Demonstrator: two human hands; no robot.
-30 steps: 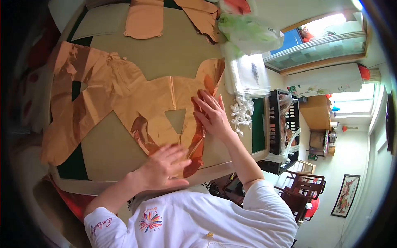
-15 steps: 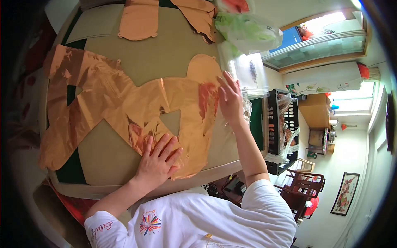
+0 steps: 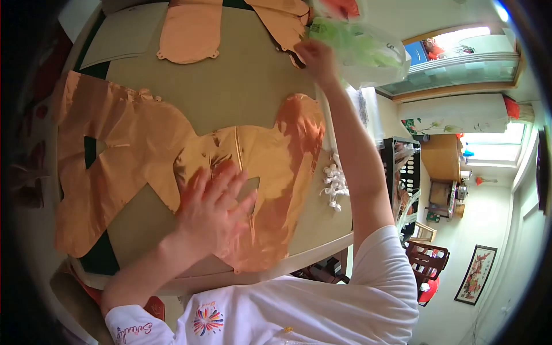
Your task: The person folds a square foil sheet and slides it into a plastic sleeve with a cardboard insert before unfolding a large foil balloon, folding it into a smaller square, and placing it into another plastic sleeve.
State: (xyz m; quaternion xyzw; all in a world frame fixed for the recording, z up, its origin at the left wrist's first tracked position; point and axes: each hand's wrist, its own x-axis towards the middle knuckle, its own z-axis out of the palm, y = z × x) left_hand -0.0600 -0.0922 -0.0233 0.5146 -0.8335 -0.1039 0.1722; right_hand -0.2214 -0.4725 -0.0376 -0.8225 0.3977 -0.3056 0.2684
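Observation:
A large flat, uninflated rose-gold foil balloon (image 3: 126,138) with cut-out gaps is spread over the table, its surface creased and shiny. My left hand (image 3: 213,210), slightly blurred, lies open with spread fingers on its middle part. At the far right of the table, my right hand (image 3: 317,60) has its fingers closed at the edge of another foil balloon (image 3: 282,24); whether they grip it firmly is partly hidden. Left of that, a rounded end of one more foil balloon (image 3: 190,37) lies flat.
Green-and-white plastic bags (image 3: 368,52) lie beyond my right hand. White tangled strings (image 3: 334,183) are on the table's right side. A black plastic crate (image 3: 402,167) stands beside the table, with chairs (image 3: 425,261) farther off. A pale sheet (image 3: 118,34) lies at the far left.
My right hand has left the large balloon's right edge and moved far forward to the other balloon. The large balloon's right part has shifted and looks flatter. White strings are now more exposed.

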